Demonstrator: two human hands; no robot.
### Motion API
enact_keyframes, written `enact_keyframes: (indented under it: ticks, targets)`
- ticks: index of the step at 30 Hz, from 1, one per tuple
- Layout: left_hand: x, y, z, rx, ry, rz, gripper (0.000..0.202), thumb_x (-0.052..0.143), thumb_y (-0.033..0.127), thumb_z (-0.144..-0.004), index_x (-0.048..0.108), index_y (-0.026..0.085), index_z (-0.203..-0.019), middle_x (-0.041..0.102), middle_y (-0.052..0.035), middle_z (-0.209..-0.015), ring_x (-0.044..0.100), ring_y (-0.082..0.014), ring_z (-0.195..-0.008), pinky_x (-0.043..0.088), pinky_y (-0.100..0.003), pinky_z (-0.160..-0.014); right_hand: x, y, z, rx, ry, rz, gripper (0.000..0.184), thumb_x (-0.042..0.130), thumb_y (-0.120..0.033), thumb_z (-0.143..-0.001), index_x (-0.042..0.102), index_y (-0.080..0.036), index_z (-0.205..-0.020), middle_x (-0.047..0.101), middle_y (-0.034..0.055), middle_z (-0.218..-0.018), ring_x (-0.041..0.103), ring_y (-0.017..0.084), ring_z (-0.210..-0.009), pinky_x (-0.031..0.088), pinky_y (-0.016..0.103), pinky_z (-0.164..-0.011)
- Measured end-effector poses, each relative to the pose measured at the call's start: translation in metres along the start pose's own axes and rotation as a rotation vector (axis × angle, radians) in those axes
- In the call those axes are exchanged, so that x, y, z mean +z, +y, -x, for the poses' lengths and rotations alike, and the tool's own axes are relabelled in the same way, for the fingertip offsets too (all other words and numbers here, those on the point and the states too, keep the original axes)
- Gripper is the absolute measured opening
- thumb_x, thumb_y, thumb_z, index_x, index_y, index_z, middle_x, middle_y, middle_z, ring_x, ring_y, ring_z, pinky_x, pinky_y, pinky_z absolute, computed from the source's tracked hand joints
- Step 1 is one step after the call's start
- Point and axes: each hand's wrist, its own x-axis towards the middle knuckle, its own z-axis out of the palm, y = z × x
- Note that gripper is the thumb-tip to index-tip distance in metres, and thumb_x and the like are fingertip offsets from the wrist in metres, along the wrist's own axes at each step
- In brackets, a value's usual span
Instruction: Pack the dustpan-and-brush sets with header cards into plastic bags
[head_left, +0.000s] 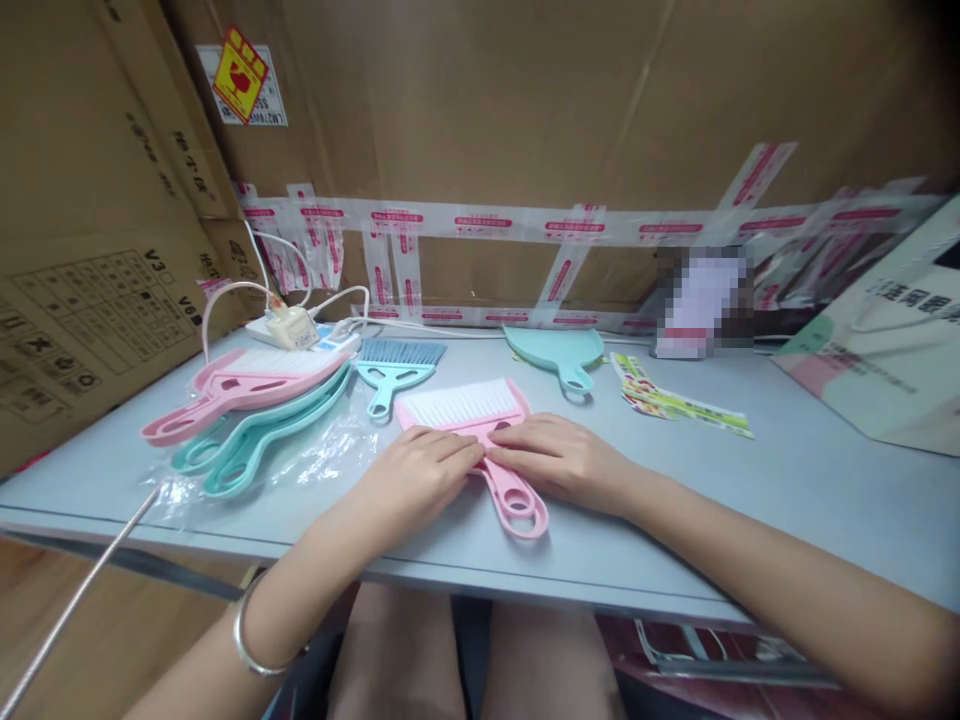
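Observation:
A pink hand brush with white bristles (469, 412) lies on the grey table (787, 480) in front of me, handle toward me. My left hand (420, 472) and my right hand (559, 458) rest on it from either side, fingertips meeting over the neck of the handle, fingers stretched fairly flat and pressing down. The looped end of the pink handle (520, 508) sticks out between the hands.
A stack of pink and teal dustpans (247, 410) lies on clear plastic at left. A teal brush (394, 365), a teal dustpan (559, 352), printed paper labels (679, 400) and a white power strip (296, 328) sit further back. Cardboard walls surround the table.

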Motion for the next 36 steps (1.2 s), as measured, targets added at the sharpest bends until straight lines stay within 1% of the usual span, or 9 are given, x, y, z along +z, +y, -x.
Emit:
enact_keyframes:
  ticks: [6,9,15,23,25,28,32,34,36]
  targets:
    - [0.005,0.004,-0.005,0.066,0.077,-0.056,0.019,0.044,0.014,-0.09,0.061,0.014,-0.098,0.07,-0.0044,-0.092,0.063,-0.017,-0.08,0.046,-0.031,-0.073,-0.001,-0.006,-0.002,0.02,0.051,-0.048,0.014,0.051,-0.013,-0.087,0.061,-0.01,-0.096,0.068,0.0125,-0.092,0.062,0.019,-0.086,0.05,0.032,-0.07]
    - [0.007,0.005,-0.005,0.087,0.118,-0.108,0.02,0.042,0.013,-0.09,0.062,0.013,-0.096,0.07,-0.0044,-0.087,0.063,-0.0171,-0.077,0.046,-0.031,-0.072,-0.001,-0.007,-0.003,-0.029,0.07,-0.033,0.014,0.051,-0.01,-0.086,0.059,-0.009,-0.098,0.069,0.0113,-0.089,0.063,0.018,-0.084,0.05,0.032,-0.071]
    - [0.01,0.008,-0.005,0.182,0.165,-0.183,0.027,0.036,0.007,-0.089,0.062,0.011,-0.092,0.071,-0.0057,-0.089,0.065,-0.015,-0.077,0.046,-0.034,-0.087,-0.003,-0.007,-0.003,-0.166,0.078,0.063,0.015,0.047,-0.01,-0.088,0.059,-0.006,-0.096,0.069,0.0119,-0.083,0.063,0.019,-0.08,0.051,0.034,-0.071]
    - [0.011,0.007,-0.004,0.127,0.17,-0.21,0.024,0.037,0.008,-0.09,0.06,0.012,-0.095,0.071,-0.0053,-0.092,0.065,-0.0153,-0.082,0.042,-0.039,-0.094,-0.003,-0.008,-0.002,-0.137,0.058,0.081,0.017,0.046,-0.008,-0.087,0.057,-0.007,-0.1,0.068,0.0117,-0.085,0.061,0.019,-0.083,0.049,0.033,-0.071]
    - [0.007,0.015,-0.004,0.105,0.196,-0.239,0.021,0.043,0.012,-0.089,0.06,0.011,-0.1,0.07,-0.0066,-0.098,0.063,-0.0179,-0.089,0.042,-0.041,-0.093,-0.003,-0.008,-0.003,-0.095,0.069,0.096,0.016,0.046,-0.008,-0.087,0.056,-0.008,-0.1,0.067,0.0121,-0.086,0.06,0.019,-0.082,0.048,0.033,-0.07]
    - [-0.001,0.039,-0.003,0.089,0.25,-0.253,0.022,0.05,0.018,-0.086,0.059,0.011,-0.105,0.068,-0.0078,-0.104,0.061,-0.0214,-0.095,0.045,-0.039,-0.082,-0.004,-0.009,-0.004,-0.005,0.111,0.119,0.014,0.046,-0.009,-0.087,0.056,-0.01,-0.097,0.066,0.0108,-0.083,0.058,0.017,-0.076,0.045,0.031,-0.066]
    - [-0.006,0.068,-0.003,0.005,0.359,-0.283,0.015,0.054,0.011,-0.082,0.062,0.007,-0.095,0.069,-0.0088,-0.087,0.062,-0.0222,-0.082,0.048,-0.035,-0.066,-0.005,-0.011,-0.009,0.03,0.171,0.174,0.016,0.046,-0.007,-0.085,0.055,-0.013,-0.098,0.067,0.0083,-0.081,0.058,0.017,-0.076,0.041,0.03,-0.065]
    - [-0.007,0.071,-0.003,0.001,0.407,-0.272,0.014,0.053,0.005,-0.081,0.062,0.005,-0.092,0.067,-0.0097,-0.082,0.062,-0.0224,-0.079,0.049,-0.034,-0.064,-0.006,-0.013,-0.012,0.039,0.209,0.207,0.017,0.047,-0.007,-0.085,0.055,-0.014,-0.098,0.067,0.0064,-0.081,0.059,0.016,-0.076,0.04,0.03,-0.067]
    - [-0.009,0.065,-0.001,0.052,0.45,-0.21,0.016,0.052,0.002,-0.081,0.061,0.003,-0.095,0.067,-0.0117,-0.083,0.061,-0.0226,-0.082,0.052,-0.035,-0.069,-0.009,-0.014,-0.015,0.054,0.256,0.226,0.017,0.049,-0.009,-0.085,0.055,-0.016,-0.1,0.069,0.005,-0.084,0.06,0.015,-0.079,0.04,0.03,-0.07]
